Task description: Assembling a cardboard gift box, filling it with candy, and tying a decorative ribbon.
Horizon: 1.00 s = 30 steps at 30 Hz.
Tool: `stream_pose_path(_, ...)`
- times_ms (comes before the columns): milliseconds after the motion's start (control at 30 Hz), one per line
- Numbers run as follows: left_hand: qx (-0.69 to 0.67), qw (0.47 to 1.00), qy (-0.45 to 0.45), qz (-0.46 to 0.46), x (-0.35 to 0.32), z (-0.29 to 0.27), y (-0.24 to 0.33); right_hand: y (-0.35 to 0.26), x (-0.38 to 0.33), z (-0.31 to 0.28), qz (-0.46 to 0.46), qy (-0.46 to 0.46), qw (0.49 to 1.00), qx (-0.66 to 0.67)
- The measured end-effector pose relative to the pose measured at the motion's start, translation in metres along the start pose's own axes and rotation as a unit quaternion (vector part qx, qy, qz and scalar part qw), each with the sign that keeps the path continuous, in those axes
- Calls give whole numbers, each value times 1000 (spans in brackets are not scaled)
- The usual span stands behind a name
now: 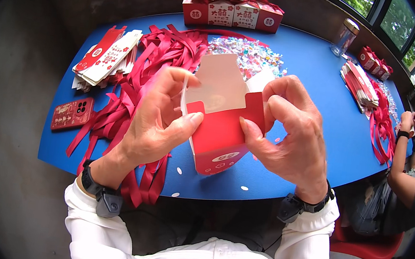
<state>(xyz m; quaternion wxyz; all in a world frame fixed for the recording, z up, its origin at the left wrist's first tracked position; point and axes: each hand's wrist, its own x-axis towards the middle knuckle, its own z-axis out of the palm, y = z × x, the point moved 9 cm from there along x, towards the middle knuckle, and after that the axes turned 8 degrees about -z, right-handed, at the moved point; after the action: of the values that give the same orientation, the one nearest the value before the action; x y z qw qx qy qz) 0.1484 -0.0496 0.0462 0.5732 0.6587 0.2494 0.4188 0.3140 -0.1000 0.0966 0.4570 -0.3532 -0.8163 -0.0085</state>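
A small red gift box [219, 141] with white flaps open at its top is held above the blue table [316, 75], tilted toward me. My left hand [154, 123] grips its left side, thumb on the red front. On the right side my right hand [291, 134] pinches a flap, thumb pressed on the front. Just behind the box lies a pile of shiny wrapped candies [249, 52]. A heap of red ribbons [147, 71] spreads to the left.
Flat unfolded boxes [105, 56] are stacked at the left, a red phone [72, 112] beside them. Finished red boxes [231, 7] stand at the back. A clear jar [344, 36] sits far right. Another person's arm [402, 162] works near more ribbons [383, 126].
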Motion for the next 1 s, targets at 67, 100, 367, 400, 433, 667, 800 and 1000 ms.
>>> stream_pose_path(67,18,1000,21,13,1,-1,6,-4,2,1,-7,-2,1000,4)
stream_pose_path(100,38,998,41,27,2,-3,9,-7,3,0,-6,1,1000,-11)
stream_pose_path(367,36,994,99,34,2,1,11,-8,0,6,-57,-25,998,25)
stream_pose_path(400,35,994,100,33,2,3,8,-13,2,7,-85,-63,994,0)
stream_pose_path(433,44,990,122,46,0,2,10,-19,3,9,-114,-99,988,-26)
stream_pose_path(667,284,942,57,172,-6,14,21,-12,-2,15,-151,-123,979,-64)
stream_pose_path(800,425,883,11,197,-8,32,26,-10,-1,13,-157,-108,979,-67)
stream_pose_path(1000,423,890,-28,166,-1,25,15,15,-4,19,-149,-2,977,153)
